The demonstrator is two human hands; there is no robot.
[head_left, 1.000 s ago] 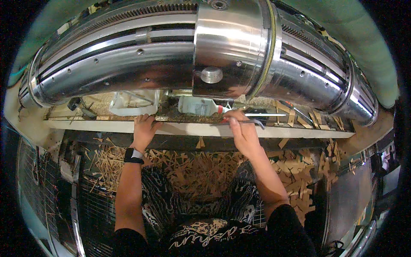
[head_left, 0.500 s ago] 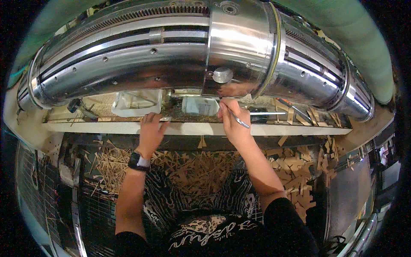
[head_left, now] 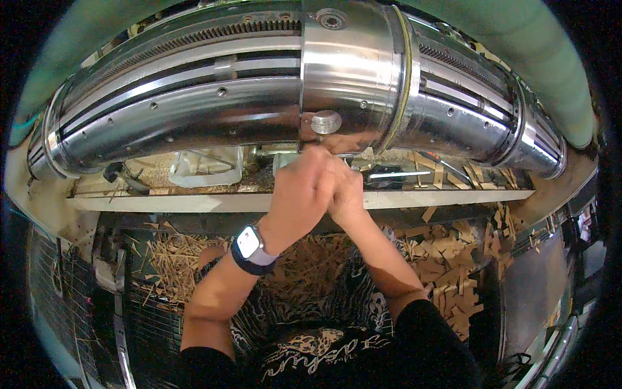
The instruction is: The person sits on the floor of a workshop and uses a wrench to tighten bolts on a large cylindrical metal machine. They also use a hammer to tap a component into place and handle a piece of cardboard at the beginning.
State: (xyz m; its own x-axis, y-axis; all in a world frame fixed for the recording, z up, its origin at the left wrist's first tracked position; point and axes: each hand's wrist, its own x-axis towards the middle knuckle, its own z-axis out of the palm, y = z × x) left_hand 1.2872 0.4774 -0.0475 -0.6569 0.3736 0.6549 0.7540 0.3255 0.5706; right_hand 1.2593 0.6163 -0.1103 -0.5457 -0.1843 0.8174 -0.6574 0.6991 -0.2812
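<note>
A long steel cylinder spanned my view from ten to two o'clock, its smooth collar at twelve, overhanging the spot where I worked. A green curved cover rose beyond it at two. Under the cylinder, a pale beam edged the cluttered shelf from nine to three, and cardboard scraps lay heaped from four round to eight. At six, pale script ran across my black shirt. My left hand and right hand met together just below the collar, the left overlapping the right; I could not tell what they gripped. They blocked most of a pale container. A translucent tray sat towards ten, a white rod towards three. My watch had a bright screen, too small to read.
</note>
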